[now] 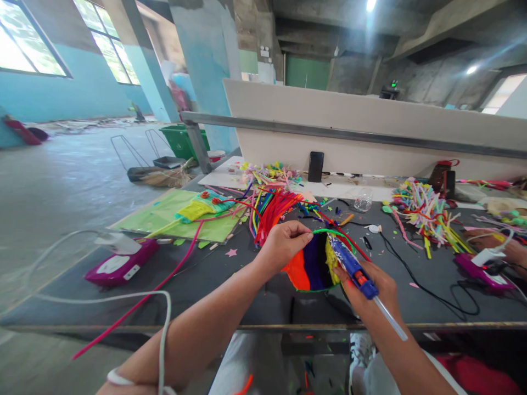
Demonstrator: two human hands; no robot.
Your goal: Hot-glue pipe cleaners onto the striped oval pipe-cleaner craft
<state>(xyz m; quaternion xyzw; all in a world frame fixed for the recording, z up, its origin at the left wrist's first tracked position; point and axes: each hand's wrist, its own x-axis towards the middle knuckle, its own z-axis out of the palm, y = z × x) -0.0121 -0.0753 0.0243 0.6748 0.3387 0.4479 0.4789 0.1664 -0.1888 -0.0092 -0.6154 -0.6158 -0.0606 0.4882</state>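
My left hand (288, 241) pinches a green pipe cleaner (322, 231) at the top edge of a striped craft piece (315, 263) in orange, dark purple, black and yellow. My right hand (373, 288) is wrapped round a blue glue gun (354, 269), and a clear glue stick (391, 318) juts from its back end. The nozzle points up and left, close to the green strip; whether it touches is too small to tell. Behind the left hand lies a bundle of red and rainbow pipe cleaners (275, 211).
A yellow and turquoise craft piece (206, 206) lies on a green sheet (140, 216) at left. Magenta power strips (121, 263) sit at both sides, with a white cable crossing my left arm. A phone (315, 167) leans on the partition. At right, another person's hand (498, 244) shows beside pastel pipe cleaners (420, 211).
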